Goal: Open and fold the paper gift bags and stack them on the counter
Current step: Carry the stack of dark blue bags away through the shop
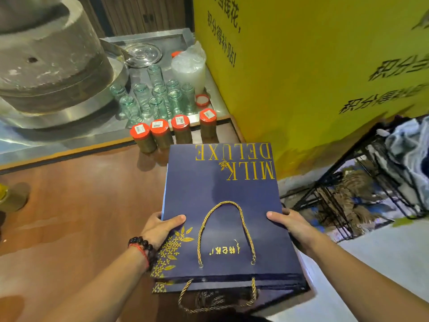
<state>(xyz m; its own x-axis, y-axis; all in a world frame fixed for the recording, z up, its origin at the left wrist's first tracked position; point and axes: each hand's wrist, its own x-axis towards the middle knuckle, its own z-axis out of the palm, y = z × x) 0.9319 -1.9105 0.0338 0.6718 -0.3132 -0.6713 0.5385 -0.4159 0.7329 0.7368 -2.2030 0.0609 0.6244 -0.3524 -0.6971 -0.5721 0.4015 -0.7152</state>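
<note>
Head view is showing a flat navy paper gift bag with gold lettering and gold rope handle (220,205), its long axis running away from the person over the brown wooden counter (81,205). The left hand (160,228) and right hand (290,225) are pinching its opposite side edges, equally near, thumbs on top.

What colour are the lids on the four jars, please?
Red-orange lids with white labels, seen in the head view.

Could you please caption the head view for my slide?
Both hands, left and right, hold flat navy gift bags over the counter.
</note>
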